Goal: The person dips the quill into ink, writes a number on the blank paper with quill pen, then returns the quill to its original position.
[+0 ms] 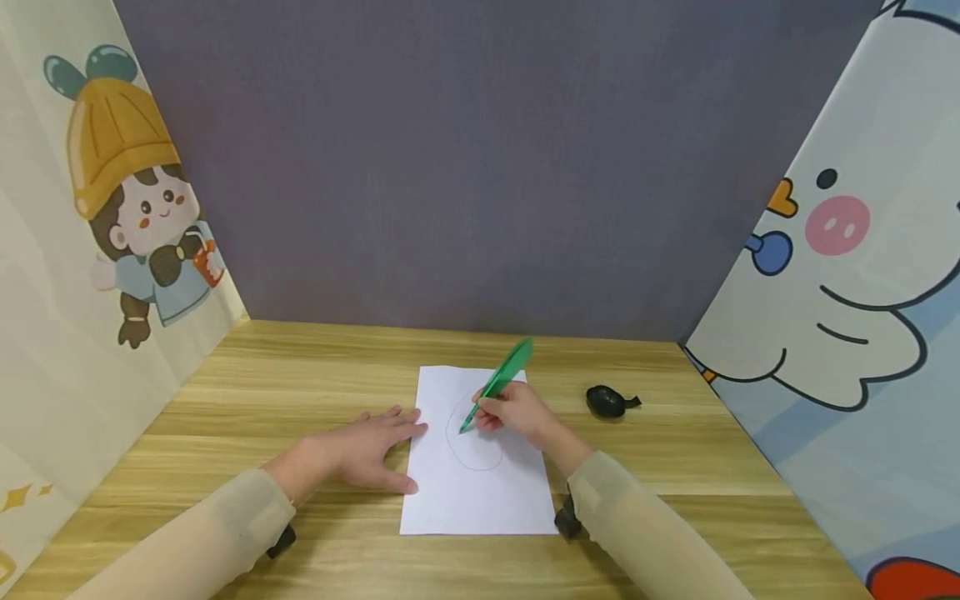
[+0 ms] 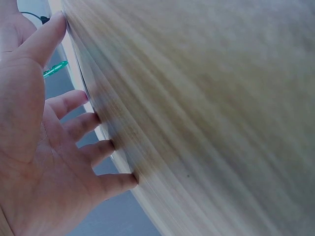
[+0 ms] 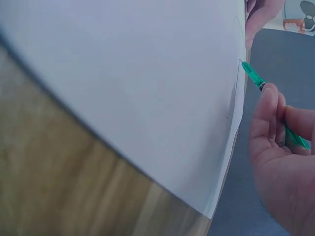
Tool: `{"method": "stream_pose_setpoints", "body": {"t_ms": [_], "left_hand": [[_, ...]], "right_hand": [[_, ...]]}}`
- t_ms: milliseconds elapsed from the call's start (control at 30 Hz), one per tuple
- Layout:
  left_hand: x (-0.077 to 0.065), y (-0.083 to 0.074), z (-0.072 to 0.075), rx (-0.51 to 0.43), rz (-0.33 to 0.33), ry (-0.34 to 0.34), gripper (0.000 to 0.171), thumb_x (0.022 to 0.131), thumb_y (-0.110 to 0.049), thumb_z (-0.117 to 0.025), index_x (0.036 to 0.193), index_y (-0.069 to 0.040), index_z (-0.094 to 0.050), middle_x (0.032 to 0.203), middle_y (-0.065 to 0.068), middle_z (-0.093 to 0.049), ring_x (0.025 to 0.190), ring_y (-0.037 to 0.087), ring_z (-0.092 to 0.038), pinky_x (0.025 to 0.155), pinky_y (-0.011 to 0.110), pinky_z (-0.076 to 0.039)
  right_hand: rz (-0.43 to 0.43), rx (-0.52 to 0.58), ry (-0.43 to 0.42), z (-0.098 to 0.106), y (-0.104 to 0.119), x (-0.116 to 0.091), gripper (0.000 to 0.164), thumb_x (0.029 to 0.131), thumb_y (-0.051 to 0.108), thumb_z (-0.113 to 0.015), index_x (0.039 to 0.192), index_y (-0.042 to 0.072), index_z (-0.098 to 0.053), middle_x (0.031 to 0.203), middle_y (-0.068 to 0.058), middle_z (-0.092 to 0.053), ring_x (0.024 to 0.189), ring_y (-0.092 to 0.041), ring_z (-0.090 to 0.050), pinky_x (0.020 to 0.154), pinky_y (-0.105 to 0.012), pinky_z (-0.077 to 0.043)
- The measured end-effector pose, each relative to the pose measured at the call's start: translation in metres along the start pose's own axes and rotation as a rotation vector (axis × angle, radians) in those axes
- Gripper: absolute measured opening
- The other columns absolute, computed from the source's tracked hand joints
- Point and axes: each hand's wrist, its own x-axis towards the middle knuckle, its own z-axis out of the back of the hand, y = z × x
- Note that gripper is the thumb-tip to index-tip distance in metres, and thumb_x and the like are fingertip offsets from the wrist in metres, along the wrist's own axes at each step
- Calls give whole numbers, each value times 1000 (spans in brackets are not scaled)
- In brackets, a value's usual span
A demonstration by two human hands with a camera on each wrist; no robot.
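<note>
A white sheet of paper point(image 1: 442, 510) lies on the wooden table, bearing a thin, rounded pencil-like outline point(image 1: 480, 470). My right hand point(image 1: 525, 412) pinches a green feather-shaped pen point(image 1: 508, 373) between thumb and fingers. The pen slants up to the right, its tip inside the outline; in the right wrist view the green tip section point(image 3: 252, 73) meets the sheet's surface. My left hand point(image 1: 363, 454) rests at the paper's left edge with fingers spread, fingertips and thumb tip on the margin. In the left wrist view its fingers point(image 2: 78, 125) are straight and hold nothing.
A small black oval object point(image 1: 606, 402) with a short tail lies right of the paper. Black wrist devices point(image 1: 567, 518) show under the sleeves. A grey panel point(image 1: 465, 167) stands behind the table point(image 1: 300, 358), and printed cartoon curtains point(image 1: 900, 350) flank both sides.
</note>
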Motion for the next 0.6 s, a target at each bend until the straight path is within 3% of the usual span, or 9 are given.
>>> {"method": "stream_pose_setpoints", "body": {"t_ms": [600], "left_hand": [[0,-3,1,6,1,4,100,95,-67,-76,171,-13,-40,183,13,-27,170,44,-19,132,77,-18]], "right_hand": [[3,-14,8,-6,7,-6,24,111,7,-62,122,-12,-73,95,-15,-79,80,-12,-72,77,-27,-66]]}}
